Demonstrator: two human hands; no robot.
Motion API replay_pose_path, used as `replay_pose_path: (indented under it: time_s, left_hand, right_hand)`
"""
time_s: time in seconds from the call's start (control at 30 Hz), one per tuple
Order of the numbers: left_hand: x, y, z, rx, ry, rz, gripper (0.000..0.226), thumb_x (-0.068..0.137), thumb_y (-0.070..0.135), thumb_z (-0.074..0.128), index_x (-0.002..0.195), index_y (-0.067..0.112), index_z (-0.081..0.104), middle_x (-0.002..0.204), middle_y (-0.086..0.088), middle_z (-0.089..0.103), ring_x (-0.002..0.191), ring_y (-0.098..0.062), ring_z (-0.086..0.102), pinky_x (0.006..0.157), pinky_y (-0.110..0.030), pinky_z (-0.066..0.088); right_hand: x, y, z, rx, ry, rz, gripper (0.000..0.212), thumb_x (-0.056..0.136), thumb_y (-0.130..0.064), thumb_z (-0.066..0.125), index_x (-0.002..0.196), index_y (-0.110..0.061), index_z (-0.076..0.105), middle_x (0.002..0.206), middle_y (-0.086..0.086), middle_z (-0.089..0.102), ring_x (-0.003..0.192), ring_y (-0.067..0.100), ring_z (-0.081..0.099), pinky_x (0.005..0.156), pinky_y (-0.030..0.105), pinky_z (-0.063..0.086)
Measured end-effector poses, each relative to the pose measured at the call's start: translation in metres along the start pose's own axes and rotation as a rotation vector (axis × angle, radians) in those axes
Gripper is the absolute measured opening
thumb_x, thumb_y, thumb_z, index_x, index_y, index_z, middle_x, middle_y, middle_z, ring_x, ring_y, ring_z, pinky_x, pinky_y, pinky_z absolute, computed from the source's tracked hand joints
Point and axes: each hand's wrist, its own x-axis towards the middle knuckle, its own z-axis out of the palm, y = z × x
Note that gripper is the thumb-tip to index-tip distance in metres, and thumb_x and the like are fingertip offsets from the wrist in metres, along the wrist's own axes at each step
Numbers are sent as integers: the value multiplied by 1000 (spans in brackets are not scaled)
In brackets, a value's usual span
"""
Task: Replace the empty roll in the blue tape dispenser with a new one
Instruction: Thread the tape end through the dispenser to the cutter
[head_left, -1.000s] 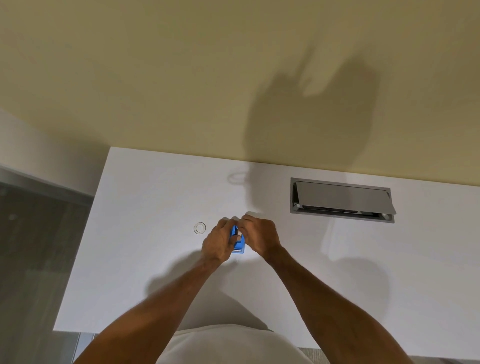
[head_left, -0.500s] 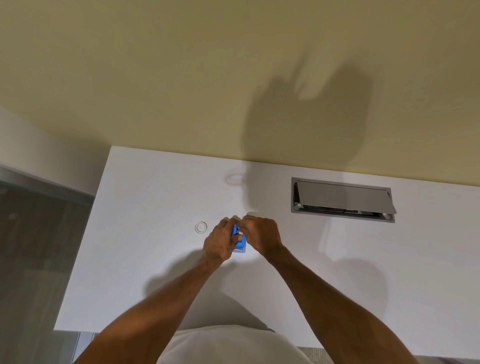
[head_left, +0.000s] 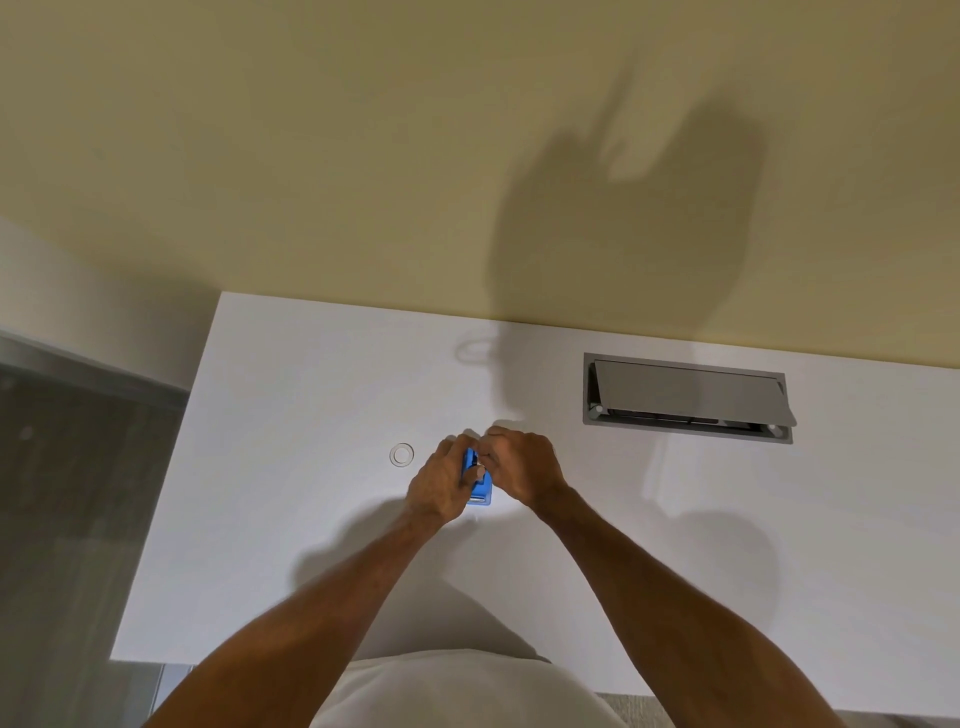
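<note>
Holding: the left hand (head_left: 441, 480) is clamped around the small blue plastic tape dispenser (head_left: 479, 488), which sits near the middle of the white table (head_left: 291, 519), well in from its front edge.
Right hand: the right hand (head_left: 522, 465) is curled, fingertips pinching at the top of the dispenser; what they grip is too small to tell.
Ring: a small clear tape ring (head_left: 401, 454) lies flat just left of the left hand, apart from it; whether it is the spent core or the fresh roll cannot be told.
Far edge: a grey metal cable hatch (head_left: 685, 397) is set into the table towards its far right corner.
Progress: judged mid-swap; the roll seat is hidden, so seating and threading probably remain.
</note>
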Motion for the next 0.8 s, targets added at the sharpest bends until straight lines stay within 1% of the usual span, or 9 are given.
replay_pose_path:
  time_s: [0.17,0.23,0.33,0.43,0.57,0.63,0.73,0.8]
  left_hand:
    - [1,3,1,24,11,-13,44,109,36,54,148,18,45,144,-4,56,124,-26,64,101,-44,60]
    - [0,2,2,34,12,-13,46,107,32,58,149,19,44,144,-4,56,124,-26,65,102,-43,60]
    - [-1,2,2,-9,9,-21,51,106,32,61,151,17,43,145,-4,56,126,-26,65,106,-41,58]
    - [0,1,0,-55,1,-10,48,106,36,60,148,17,46,145,-4,55,127,-26,65,106,-44,58]
    - [2,-1,-2,-39,-3,3,46,108,40,55,147,17,48,144,-4,57,127,-24,64,105,-44,58]
    - [3,-1,-2,-23,-7,5,45,109,39,54,147,17,47,143,-4,56,126,-25,64,104,-44,58]
    - [3,0,-1,3,-8,-4,48,108,39,55,150,18,45,144,-4,55,127,-25,63,105,-45,58]
    - [3,0,-1,30,-12,5,52,108,36,57,155,19,42,147,-3,54,131,-24,61,106,-44,57]
  right_hand:
    - [-1,-2,3,-9,34,41,40,105,-49,51,117,-16,70,106,2,74,94,19,71,91,28,59]
    - [0,-4,2,-8,44,45,38,106,-47,50,118,-17,70,107,2,73,94,19,71,90,29,60]
    - [1,-5,1,-13,53,48,34,106,-44,50,117,-18,70,106,0,73,93,19,71,89,31,61]
    - [0,-2,0,-21,57,35,31,105,-42,52,114,-19,71,103,0,72,90,20,70,86,32,61]
    - [-1,1,0,10,26,15,37,104,-48,54,116,-17,70,105,1,73,92,19,70,88,27,59]
    - [0,1,0,2,32,19,37,104,-49,53,114,-18,70,104,1,74,91,18,70,87,27,59]
    - [2,-1,-1,-7,56,19,34,103,-46,54,111,-18,72,101,1,74,89,20,70,82,27,58]
    - [4,-2,-2,11,58,26,34,103,-45,55,114,-18,72,103,2,74,91,21,71,82,27,57]
